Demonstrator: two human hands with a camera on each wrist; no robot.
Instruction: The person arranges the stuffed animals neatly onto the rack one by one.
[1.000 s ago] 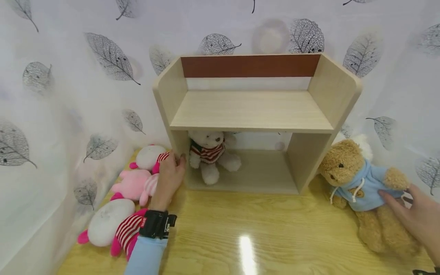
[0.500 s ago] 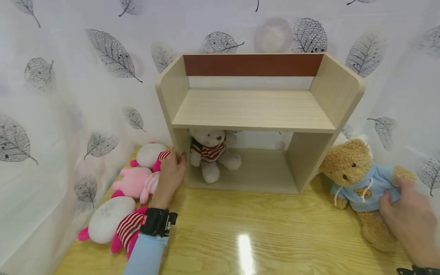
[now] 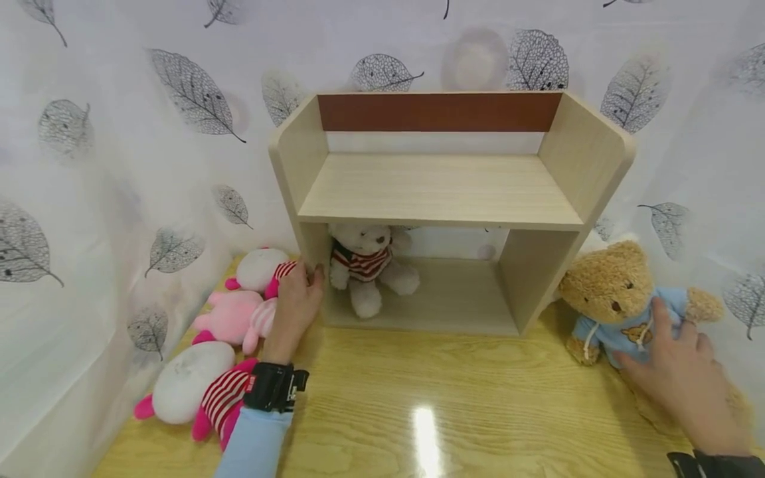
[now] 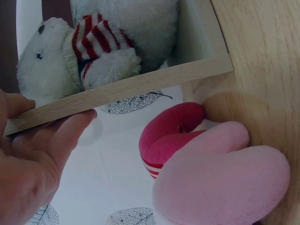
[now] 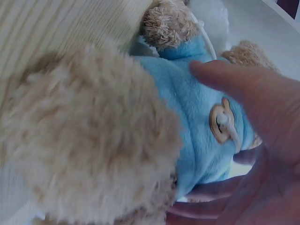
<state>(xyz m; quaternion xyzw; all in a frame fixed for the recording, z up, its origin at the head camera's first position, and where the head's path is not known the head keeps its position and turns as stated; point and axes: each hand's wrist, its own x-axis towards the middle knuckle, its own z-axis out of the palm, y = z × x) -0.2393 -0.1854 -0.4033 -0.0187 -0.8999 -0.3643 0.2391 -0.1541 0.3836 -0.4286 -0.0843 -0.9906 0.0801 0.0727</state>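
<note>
A pale wooden shelf stands against the back wall. My left hand grips the front edge of its left side panel, with the panel between thumb and fingers in the left wrist view. Inside the lower compartment, a white plush bear in a striped top sits at the left. At the far right, my right hand holds a brown teddy bear round its blue hoodie. The thumb lies on the hoodie's front, and the other fingers reach along the torso's opposite side. The hand partly hides the bear's lower body.
Left of the shelf lie a pink plush toy and two white-headed plush toys, the nearer white-headed toy at the front. Another white plush toy shows partly behind the teddy bear. The wooden table lies in front.
My right hand has moved left from the teddy bear's arm side onto its hooded torso. The bear's head has turned and shifted slightly right. My left hand stays on the shelf panel.
</note>
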